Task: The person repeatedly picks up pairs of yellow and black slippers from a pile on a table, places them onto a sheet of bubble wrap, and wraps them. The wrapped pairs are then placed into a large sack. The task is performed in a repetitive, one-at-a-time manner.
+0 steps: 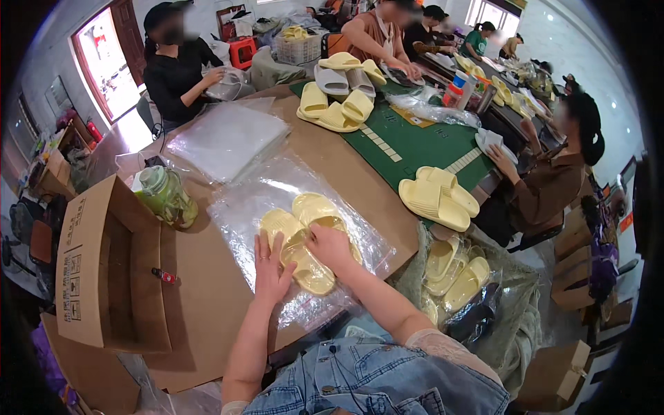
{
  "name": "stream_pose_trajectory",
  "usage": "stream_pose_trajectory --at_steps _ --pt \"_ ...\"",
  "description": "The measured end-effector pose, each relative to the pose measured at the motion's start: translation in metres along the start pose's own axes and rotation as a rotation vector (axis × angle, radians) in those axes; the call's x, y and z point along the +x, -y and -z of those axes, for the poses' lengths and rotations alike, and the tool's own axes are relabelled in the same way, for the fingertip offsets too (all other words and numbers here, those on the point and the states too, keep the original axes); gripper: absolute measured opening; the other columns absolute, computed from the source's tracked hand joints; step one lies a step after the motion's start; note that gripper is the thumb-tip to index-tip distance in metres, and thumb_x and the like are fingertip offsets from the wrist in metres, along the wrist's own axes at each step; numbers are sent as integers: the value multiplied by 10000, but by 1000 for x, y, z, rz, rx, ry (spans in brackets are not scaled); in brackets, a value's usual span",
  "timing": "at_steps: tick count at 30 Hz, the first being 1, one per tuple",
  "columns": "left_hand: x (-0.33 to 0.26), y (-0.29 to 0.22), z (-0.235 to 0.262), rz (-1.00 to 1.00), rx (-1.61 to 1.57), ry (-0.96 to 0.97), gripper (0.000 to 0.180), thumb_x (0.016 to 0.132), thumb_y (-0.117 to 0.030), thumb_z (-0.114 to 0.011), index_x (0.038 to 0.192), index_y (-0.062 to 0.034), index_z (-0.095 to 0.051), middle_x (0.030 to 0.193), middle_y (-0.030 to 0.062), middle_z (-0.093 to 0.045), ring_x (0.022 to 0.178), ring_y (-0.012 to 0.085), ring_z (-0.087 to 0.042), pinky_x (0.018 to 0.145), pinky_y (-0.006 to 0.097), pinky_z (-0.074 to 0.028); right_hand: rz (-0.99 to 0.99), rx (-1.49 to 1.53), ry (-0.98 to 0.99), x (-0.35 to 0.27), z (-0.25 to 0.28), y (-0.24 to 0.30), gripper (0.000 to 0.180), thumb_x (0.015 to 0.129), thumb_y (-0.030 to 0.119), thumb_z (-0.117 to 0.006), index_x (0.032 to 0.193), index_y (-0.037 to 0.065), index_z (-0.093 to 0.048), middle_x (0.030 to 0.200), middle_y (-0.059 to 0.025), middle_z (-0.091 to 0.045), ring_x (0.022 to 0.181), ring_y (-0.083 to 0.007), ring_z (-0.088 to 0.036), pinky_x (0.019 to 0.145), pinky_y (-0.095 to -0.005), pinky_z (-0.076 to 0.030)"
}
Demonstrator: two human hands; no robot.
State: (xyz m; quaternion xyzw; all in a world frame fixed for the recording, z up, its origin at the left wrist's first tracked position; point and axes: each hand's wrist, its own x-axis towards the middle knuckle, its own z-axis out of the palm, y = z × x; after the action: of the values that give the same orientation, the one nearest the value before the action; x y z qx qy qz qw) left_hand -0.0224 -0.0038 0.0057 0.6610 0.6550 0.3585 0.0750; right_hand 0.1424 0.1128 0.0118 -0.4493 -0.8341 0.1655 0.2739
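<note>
In front of me a pair of pale yellow slippers lies side by side, the left slipper [315,278] and the right slipper [311,203], on a clear plastic bag [238,207]. Whether any of the film covers them I cannot tell. My left hand [272,268] rests flat with spread fingers against the left slipper's outer edge. Over the strap area of the right slipper, my right hand [329,246] has its fingers curled and pressed together at the slipper's inner side. Its palm and fingertips are partly hidden.
Behind the bag lies a stack of clear bags [228,138]. An open cardboard box [114,277], a green jar [168,197] and a small red bottle [164,276] are at left. More yellow slippers [439,197] lie on a green mat [387,149]; a sack [515,304] holds bagged pairs. Co-workers sit around.
</note>
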Motion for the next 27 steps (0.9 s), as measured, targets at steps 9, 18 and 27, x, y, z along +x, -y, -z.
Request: stream_pose_trajectory --at_steps 9,18,27 --pt "-2 19 -13 95 -112 -37 694 992 -350 -553 1537 -17 -284 1567 310 -249 1475 464 -193 1203 526 -175 -198 30 85 -87 97 -29 273 845 307 -698 836 56 -592 781 -144 -667 754 -371 -657 660 -468 -500" --pt "-5 26 -17 113 -46 2 652 976 -237 -564 1529 -10 -303 1571 267 -282 1476 428 -215 1203 491 -196 -427 -425 -176 -193 270 -112 205 803 214 -716 827 34 -620 737 -171 -647 696 -379 -639 638 -463 -491" --pt "-2 18 -9 115 -11 50 625 975 -192 -544 1511 28 -312 1555 238 -329 1472 416 -226 1203 490 -196 -1063 -762 56 -343 299 -242 312 829 337 -656 874 35 -721 831 -191 -717 792 -370 -707 733 -456 -557"
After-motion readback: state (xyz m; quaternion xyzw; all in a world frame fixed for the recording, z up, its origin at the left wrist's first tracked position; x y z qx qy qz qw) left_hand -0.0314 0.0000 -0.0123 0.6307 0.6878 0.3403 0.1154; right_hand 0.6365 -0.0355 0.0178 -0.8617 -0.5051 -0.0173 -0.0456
